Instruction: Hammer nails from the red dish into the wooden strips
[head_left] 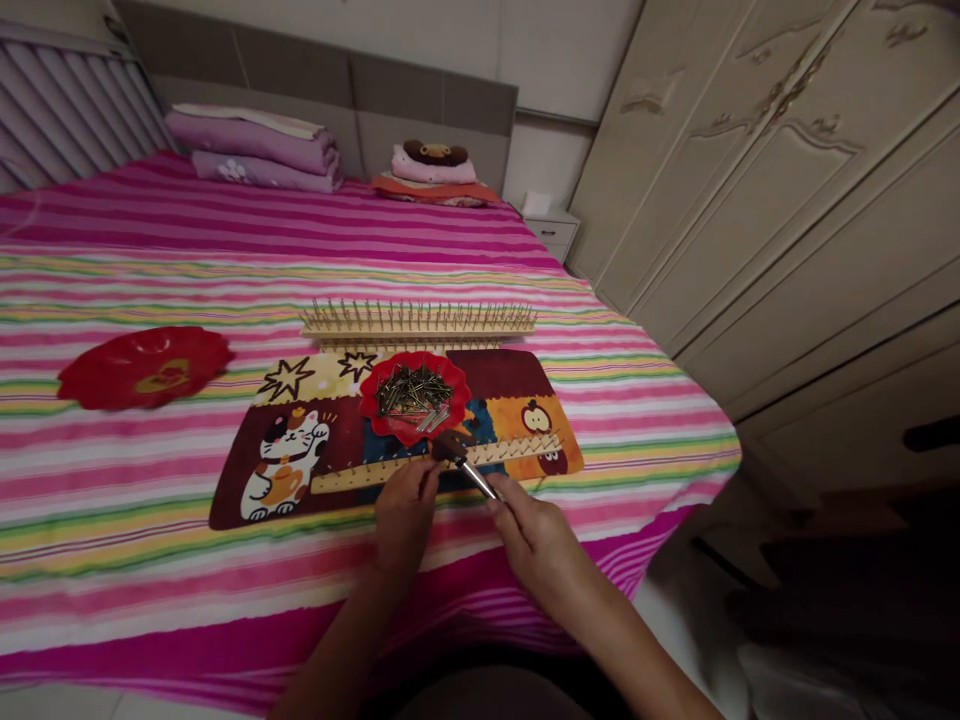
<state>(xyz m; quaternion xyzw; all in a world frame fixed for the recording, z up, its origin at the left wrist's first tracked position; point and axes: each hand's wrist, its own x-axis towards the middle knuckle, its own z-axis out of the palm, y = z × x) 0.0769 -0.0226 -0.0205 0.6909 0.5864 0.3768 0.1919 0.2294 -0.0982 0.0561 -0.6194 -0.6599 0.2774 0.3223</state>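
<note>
My right hand (pixel 532 535) is wrapped round the handle of a hammer (pixel 476 476) with a dark head and a shiny metal shaft. The hammer head is over a narrow wooden strip (pixel 349 480) that has nails standing along it. At the strip, close by the hammer head, my left hand (pixel 405 510) has its fingers pinched together; what they hold is too small to make out. Just beyond the hammer head, a red scalloped bowl (pixel 367 407) holds a heap of loose nails (pixel 414 390). Strip and bowl lie on a patterned mat (pixel 232 490) with a cat picture.
Behind the mat lie wooden strips full of upright nails (pixel 420 322). A red plate (pixel 146 365) sits to the left on the striped bedspread (pixel 112 480). Folded bedding (pixel 255 150) is stacked by the headboard. A wardrobe (pixel 787 180) stands along the right side.
</note>
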